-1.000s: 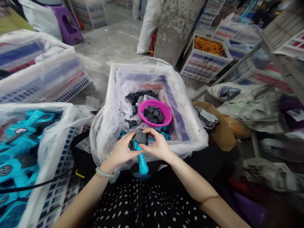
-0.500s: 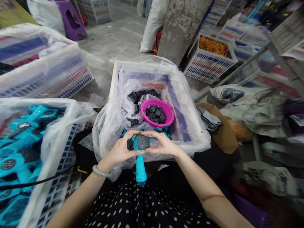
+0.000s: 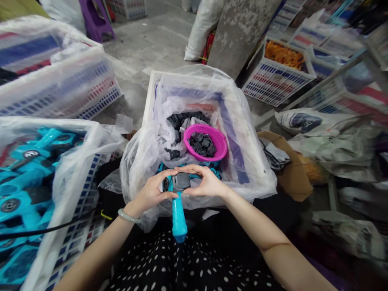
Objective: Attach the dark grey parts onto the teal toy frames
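Both hands hold a blue gun-shaped plastic toy (image 3: 179,220), its grip pointing down toward my lap. My left hand (image 3: 154,190) grasps the end with a round black disc, thumb below and fingers above. A dark grey squarish cover (image 3: 181,181) sits on the body. Around that cover's side curve the fingers and thumb of my right hand (image 3: 207,184). Just beyond the hands, a magenta bowl (image 3: 222,151) holds small dark grey plastic parts (image 3: 202,144). It rests inside a white plastic-lined crate (image 3: 257,171), where more black parts (image 3: 188,119) and blue pieces lie.
At left, a white crate (image 3: 60,202) holds several similar blue toys (image 3: 18,188); another lined crate (image 3: 69,81) stands behind it. A crate with orange parts (image 3: 285,54) is at the back right, beside a concrete pillar (image 3: 239,36). Cardboard (image 3: 295,178) and plastic bags (image 3: 342,141) lie at right.
The toy has turned slightly in my hands, so the grey cover faces up more. Both hands keep their hold. The view has shifted a little.
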Motion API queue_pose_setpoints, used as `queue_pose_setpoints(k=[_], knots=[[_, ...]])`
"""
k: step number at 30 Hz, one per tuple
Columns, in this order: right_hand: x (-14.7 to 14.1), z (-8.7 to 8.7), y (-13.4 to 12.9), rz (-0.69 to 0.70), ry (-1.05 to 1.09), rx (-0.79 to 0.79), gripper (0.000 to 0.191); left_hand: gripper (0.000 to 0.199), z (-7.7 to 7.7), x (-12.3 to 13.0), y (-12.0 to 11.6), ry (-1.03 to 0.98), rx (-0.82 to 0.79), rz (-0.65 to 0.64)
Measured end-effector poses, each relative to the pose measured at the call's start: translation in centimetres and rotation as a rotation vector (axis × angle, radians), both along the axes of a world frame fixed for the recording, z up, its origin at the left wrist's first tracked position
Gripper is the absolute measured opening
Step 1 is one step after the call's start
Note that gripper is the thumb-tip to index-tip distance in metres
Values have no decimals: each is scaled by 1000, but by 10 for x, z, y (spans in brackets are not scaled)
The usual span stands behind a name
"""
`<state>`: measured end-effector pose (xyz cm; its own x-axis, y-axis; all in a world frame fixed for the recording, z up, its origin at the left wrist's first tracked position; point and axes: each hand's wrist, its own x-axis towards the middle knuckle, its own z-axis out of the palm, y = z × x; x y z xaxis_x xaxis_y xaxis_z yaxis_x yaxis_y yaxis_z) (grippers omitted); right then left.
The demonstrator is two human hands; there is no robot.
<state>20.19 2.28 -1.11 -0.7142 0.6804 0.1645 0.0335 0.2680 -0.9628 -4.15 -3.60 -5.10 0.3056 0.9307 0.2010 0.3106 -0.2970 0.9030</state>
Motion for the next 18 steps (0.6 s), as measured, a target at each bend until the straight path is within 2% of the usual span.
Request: queue_pose_setpoints(k=[5, 9, 11, 13, 15, 16, 18], knots=[[-3, -3, 5, -21, 27, -82, 64, 78, -3, -7, 5, 63, 18, -31], [-3, -5, 7, -27, 3, -101, 65, 65, 1, -8, 10, 68, 59, -76], [-4, -11, 8, 4, 25, -229, 79, 57, 6, -7, 11, 17, 125, -100], [-6, -19, 8, 80, 64, -477, 92, 51, 11, -5, 11, -37, 170, -134], [-9, -26, 8, 117, 86, -671, 93, 45, 17, 0, 8, -88, 144, -166], [-11, -27, 8, 100, 92, -699, 91, 47, 19, 4, 5, -129, 98, -158], [-16, -26, 7, 19, 102, -608, 94, 60, 22, 17, -1, -254, -12, -40]])
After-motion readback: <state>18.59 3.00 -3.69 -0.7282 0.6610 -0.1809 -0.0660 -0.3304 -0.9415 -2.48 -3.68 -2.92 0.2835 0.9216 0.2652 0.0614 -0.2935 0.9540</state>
